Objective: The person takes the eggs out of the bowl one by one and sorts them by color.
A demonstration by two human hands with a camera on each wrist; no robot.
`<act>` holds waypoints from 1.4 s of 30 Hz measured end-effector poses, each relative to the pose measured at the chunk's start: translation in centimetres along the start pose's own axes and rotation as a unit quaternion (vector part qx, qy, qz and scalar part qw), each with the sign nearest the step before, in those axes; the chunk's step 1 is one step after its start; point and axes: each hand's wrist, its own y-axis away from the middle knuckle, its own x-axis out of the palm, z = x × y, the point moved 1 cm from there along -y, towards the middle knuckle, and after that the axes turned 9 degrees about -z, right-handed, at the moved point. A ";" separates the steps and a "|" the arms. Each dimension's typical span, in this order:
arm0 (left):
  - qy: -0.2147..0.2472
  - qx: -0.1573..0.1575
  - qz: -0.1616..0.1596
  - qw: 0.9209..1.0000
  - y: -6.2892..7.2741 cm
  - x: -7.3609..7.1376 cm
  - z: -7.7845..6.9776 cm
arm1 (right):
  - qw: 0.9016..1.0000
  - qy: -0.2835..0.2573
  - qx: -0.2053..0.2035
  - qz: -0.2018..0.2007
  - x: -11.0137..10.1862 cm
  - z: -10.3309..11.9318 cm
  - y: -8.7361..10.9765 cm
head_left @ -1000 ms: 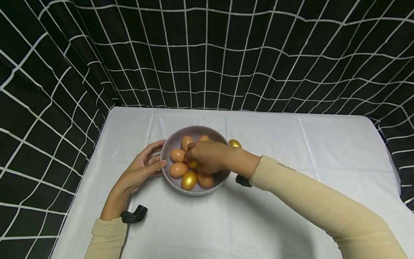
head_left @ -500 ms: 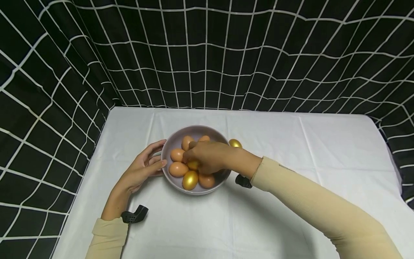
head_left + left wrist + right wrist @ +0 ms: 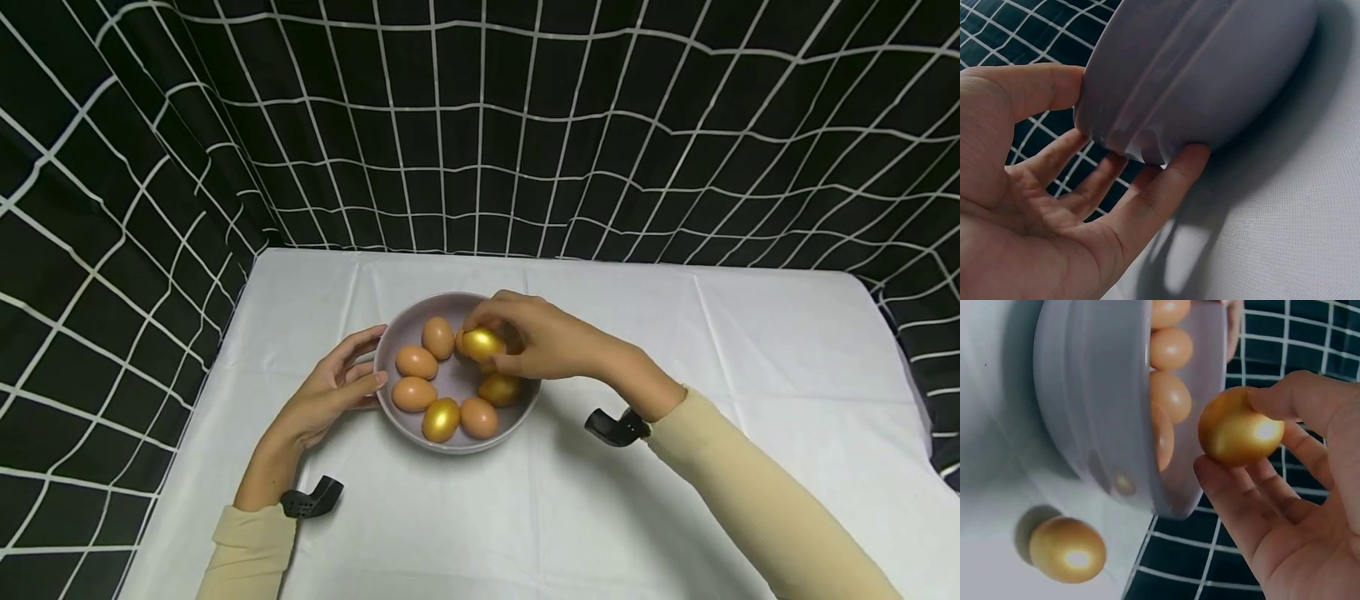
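A mauve bowl (image 3: 456, 379) with brown eggs (image 3: 414, 394) and golden eggs (image 3: 441, 419) in it stands on the white cloth. At its left side my left hand (image 3: 330, 392) holds the bowl, thumb at the rim and fingers bent against the outer wall, as the left wrist view shows. My right hand (image 3: 543, 337) pinches a golden egg (image 3: 483, 342) between thumb and fingers over the right part of the bowl. In the right wrist view this egg is lifted just above the rim, and part of the bowl's far side is hidden in the head view.
Another golden egg (image 3: 1067, 550) lies on the cloth beside the bowl, hidden behind my right hand in the head view. A white-covered table (image 3: 712, 350) extends to the right. Black cloth with a white grid (image 3: 525, 125) closes off the back and sides.
My right hand has come up and back to the right from inside the bowl, with a golden egg now lifted in its fingers. My left hand has stayed on the bowl.
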 end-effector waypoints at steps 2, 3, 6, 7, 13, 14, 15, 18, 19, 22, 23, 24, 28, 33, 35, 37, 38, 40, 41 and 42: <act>-0.001 -0.001 -0.001 1.000 0.0 0.0 0.0 | 0.999 -0.020 0.010 -0.024 -0.4 -0.4 0.7; -0.002 -0.001 -0.001 1.000 0.0 0.1 -0.1 | 0.999 -0.031 0.015 -0.035 -0.6 -0.7 1.1; -0.004 0.000 -0.002 1.000 -0.1 0.1 -0.1 | 0.995 -0.066 0.031 -0.062 -1.0 -1.5 2.0; -0.005 0.001 -0.002 1.000 -0.1 0.1 -0.2 | 0.994 -0.076 0.036 -0.069 -1.1 -1.7 2.2; -0.010 0.001 -0.003 1.000 0.0 0.2 -0.2 | 0.984 -0.107 0.062 -0.128 -1.5 -3.7 3.7; -0.009 0.001 -0.003 1.000 0.0 0.2 -0.2 | 0.982 -0.107 0.067 -0.138 -1.6 -4.0 4.0; -0.009 0.002 -0.002 1.000 0.0 0.2 -0.2 | 0.981 -0.107 0.071 -0.145 -1.6 -4.3 4.2; -0.008 0.003 0.000 1.000 0.0 0.3 -0.2 | 0.977 -0.106 0.086 -0.165 -1.6 -4.9 5.1; -0.007 0.003 0.001 1.000 0.0 0.3 -0.2 | 0.976 -0.104 0.091 -0.169 -1.6 -5.2 5.3; -0.008 0.004 0.001 1.000 0.0 0.3 -0.1 | 0.973 -0.092 0.107 -0.183 -1.5 -5.8 6.0; -0.008 0.004 0.000 1.000 0.1 0.2 -0.1 | 0.972 -0.086 0.114 -0.187 -1.5 -6.0 6.2; -0.009 0.003 0.000 1.000 0.1 0.2 0.0 | 0.970 -0.081 0.120 -0.193 -1.4 -6.2 6.4; -0.013 0.004 -0.001 1.000 0.1 0.1 0.1 | 0.964 -0.067 0.148 -0.212 -1.4 -7.2 7.1; -0.011 0.004 -0.002 1.000 0.2 0.1 0.2 | 0.959 -0.053 0.175 -0.215 -1.1 -8.1 7.7; -0.010 0.005 -0.002 1.000 0.2 0.1 0.2 | 0.959 -0.046 0.181 -0.213 -1.0 -8.5 7.8; -0.010 0.007 -0.002 1.000 0.2 0.1 0.2 | 0.959 -0.038 0.184 -0.213 -0.9 -8.9 7.9; -0.009 0.007 -0.002 1.000 0.2 0.1 0.2 | 0.959 -0.034 0.185 -0.213 -0.8 -9.1 7.9; -0.010 0.008 -0.001 1.000 0.1 0.1 0.2 | 0.959 -0.024 0.187 -0.213 -0.6 -9.5 8.0; -0.010 0.008 0.000 1.000 0.1 0.1 0.2 | 0.959 -0.019 0.188 -0.213 -0.5 -9.7 8.1; -0.010 0.008 0.000 1.000 0.1 0.2 0.2 | 0.958 -0.014 0.189 -0.214 -0.5 -9.9 8.1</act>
